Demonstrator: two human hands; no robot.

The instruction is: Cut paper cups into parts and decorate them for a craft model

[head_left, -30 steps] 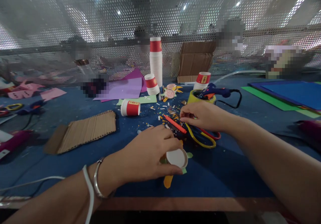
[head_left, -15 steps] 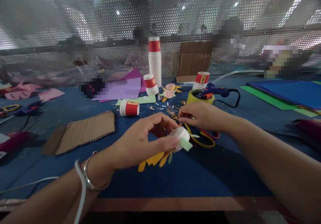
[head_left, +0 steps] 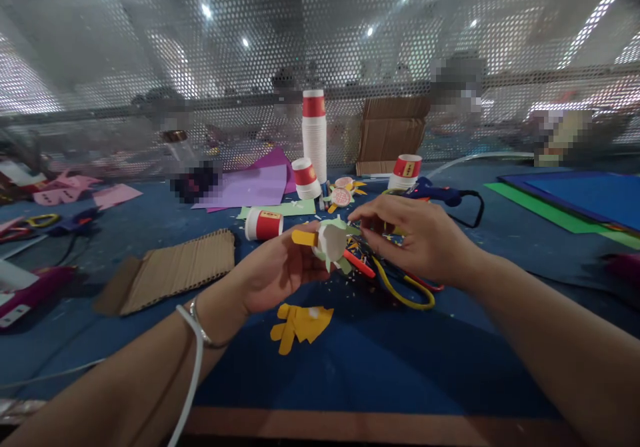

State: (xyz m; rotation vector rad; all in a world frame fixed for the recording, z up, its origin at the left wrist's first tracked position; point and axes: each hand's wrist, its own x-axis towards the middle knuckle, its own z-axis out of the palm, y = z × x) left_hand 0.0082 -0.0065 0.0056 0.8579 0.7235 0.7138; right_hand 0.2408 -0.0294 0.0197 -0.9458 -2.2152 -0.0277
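Observation:
My left hand (head_left: pixel 295 258) holds the cut-off bottom of a paper cup (head_left: pixel 332 241), its white round face turned towards me. Green paper strips and one orange strip stick out around its rim. My right hand (head_left: pixel 407 233) is just to the right, with thumb and fingers closed on a small green paper strip (head_left: pixel 354 230) beside the cup bottom. Scissors with yellow handles (head_left: pixel 403 293) and an orange-red stick-like thing (head_left: pixel 359 263) lie below the hands among tiny scraps. Cut orange paper pieces (head_left: pixel 303 325) rest on the blue table nearer to me.
A tall cup stack (head_left: pixel 315 143) stands at the back, near a finished-looking round paper piece (head_left: pixel 341 197). One paper cup (head_left: pixel 264 225) lies on its side. Corrugated cardboard (head_left: pixel 180 270) is at left, a glue gun (head_left: pixel 440 193) at right, coloured sheets (head_left: pixel 590 193) far right.
My left hand has turned the cup bottom so its white face shows and moved it left. My right hand has come from the scraps to the cup bottom with a green strip.

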